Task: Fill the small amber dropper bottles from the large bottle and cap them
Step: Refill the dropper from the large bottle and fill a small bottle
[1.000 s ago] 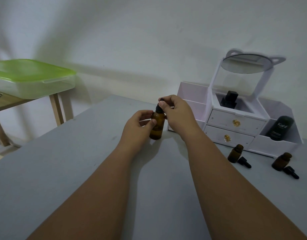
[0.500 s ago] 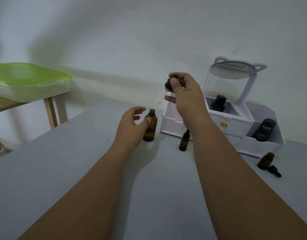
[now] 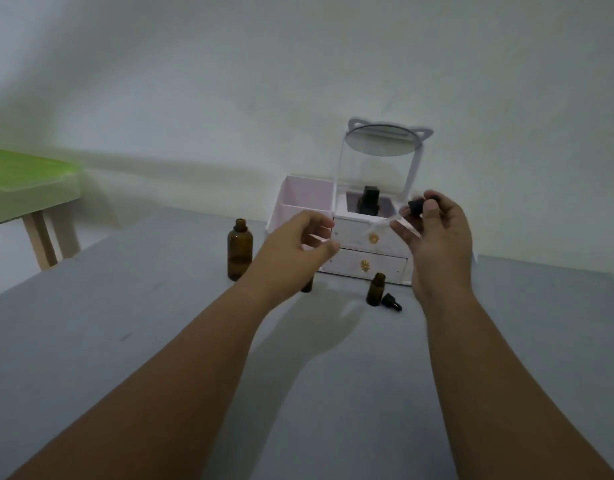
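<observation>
- Grey table (image 3: pixel 142 341) fills the near field; both bare forearms reach forward across it toward a white desk organiser (image 3: pixel 367 258), used below as the reference landmark.
- Loose black dropper cap (image 3: pixel 391 302) lies on its side on the table, in front of the organiser's drawers.
- Small amber bottle (image 3: pixel 375 289) stands upright and uncapped just beside that cap, in front of the lower drawer.
- A second small bottle (image 3: pixel 307 287) stands in front of the organiser's left corner; it is mostly hidden behind the left wrist, so its top cannot be read.
- Left hand (image 3: pixel 298 247) is raised in front of the organiser's left side, fingers loosely curled and parted, holding nothing.
- Large amber bottle (image 3: pixel 240 249) stands upright with its neck open, left of the organiser and apart from the left hand.
- Right hand (image 3: pixel 437 244) is raised in front of the organiser's right side. Thumb and fingertips pinch the black bulb of a dropper (image 3: pixel 416 206); its clear pipette slants down and left, blurred, with the tip over the upper drawer.
- A dark bottle (image 3: pixel 367 199) sits in the organiser's centre well, under a tilted round mirror (image 3: pixel 381 140).
- Far left of the organiser, a green lid (image 3: pixel 28 171) rests on a wooden-legged stand.
</observation>
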